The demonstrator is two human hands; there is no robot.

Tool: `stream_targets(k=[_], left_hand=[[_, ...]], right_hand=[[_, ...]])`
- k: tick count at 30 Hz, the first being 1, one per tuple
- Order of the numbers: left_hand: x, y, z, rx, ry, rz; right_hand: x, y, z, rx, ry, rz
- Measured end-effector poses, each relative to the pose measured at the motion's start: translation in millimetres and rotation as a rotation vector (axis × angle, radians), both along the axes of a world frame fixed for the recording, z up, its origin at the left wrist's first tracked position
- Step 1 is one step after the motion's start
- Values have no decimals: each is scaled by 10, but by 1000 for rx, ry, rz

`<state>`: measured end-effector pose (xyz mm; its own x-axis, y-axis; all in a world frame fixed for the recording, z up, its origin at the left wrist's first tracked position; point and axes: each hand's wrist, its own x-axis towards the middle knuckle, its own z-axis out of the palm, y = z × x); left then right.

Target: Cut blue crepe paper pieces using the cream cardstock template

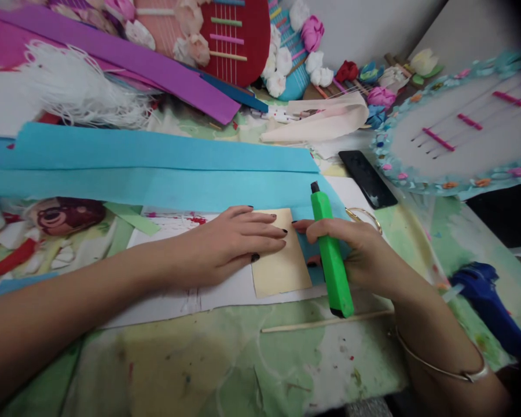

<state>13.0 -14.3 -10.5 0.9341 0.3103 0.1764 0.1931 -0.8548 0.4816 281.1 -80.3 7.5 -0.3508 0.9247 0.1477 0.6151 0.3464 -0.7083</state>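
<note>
My left hand (230, 246) lies flat with its fingers stretched over the left part of a cream paper card (284, 275). Between the thumb and fingers of my right hand (356, 249) is a bright green marker (333, 263), its dark tip pointing up and away. The right fingertips are near the card's right edge, over blue paper. Under the card are white paper (230, 292) and the end of a long folded blue sheet (165, 185). A thin wooden stick (295, 327) lies on the table just below the marker.
A black phone (367, 178) and a blue glue gun (490, 307) lie to the right. Behind are purple strips (156, 72), white string (82, 87) and flower-decorated crafts, one an oval board (460, 127). Scraps and a printed pouch (67, 216) lie at the left.
</note>
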Motion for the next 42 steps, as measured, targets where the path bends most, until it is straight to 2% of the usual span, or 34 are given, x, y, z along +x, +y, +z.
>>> stream_targets(k=[7,11,19,42], left_hand=[[-63,124,-78,-258,-224,19],[-86,178,-112,-312,-293,-7],[-91,107,0,-239,-216,15],[-80,86,-36,-171,-200,22]], right_hand=[[17,-5,-7,26,-66,50],[15,-7,17,51,-131,94],[21,-6,24,77,-182,129],[3,-21,38,54,-152,100]])
